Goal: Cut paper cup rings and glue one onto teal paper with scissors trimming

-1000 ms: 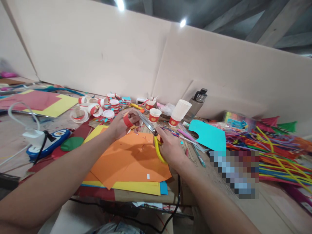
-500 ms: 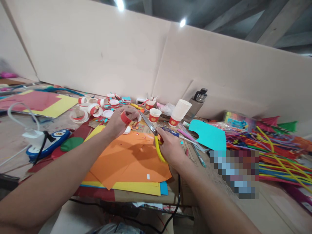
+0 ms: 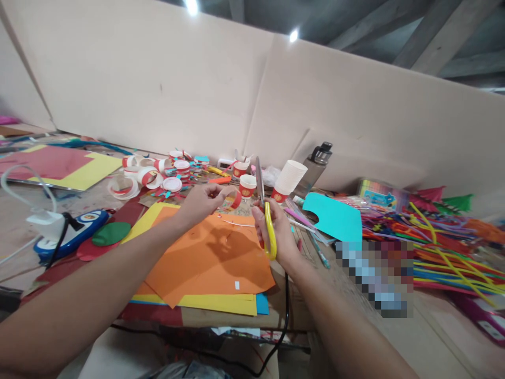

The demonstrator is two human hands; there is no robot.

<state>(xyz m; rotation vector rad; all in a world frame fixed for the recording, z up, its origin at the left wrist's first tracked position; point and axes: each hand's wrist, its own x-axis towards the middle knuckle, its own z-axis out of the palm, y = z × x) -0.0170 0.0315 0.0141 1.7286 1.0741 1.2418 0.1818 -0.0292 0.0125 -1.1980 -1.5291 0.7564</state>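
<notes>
My left hand [image 3: 202,204] pinches a red and white paper cup ring [image 3: 237,200], its curl reaching out to the right of the fingers. In my right hand [image 3: 283,239] is a pair of scissors [image 3: 270,231] with yellow handles, the blades pointing up and seemingly closed. The blades stand apart from the ring. Beneath both hands lies a stack of coloured sheets with an orange sheet [image 3: 197,263] on top. A thin white strip [image 3: 240,225] rests across it, between the hands.
Behind are a paper cup [image 3: 247,184], a stack of cups [image 3: 290,179] and a grey bottle [image 3: 314,168]. Cut cup rings [image 3: 150,178] lie to the left, near a blue power strip [image 3: 73,231]. At right are turquoise paper [image 3: 335,216] and colourful pipe cleaners [image 3: 437,242].
My left hand has moved slightly right and turned, so the ring now hangs off its right side. The scissors have swung from pointing up-left to nearly upright. A thin white strip now shows on the orange sheet.
</notes>
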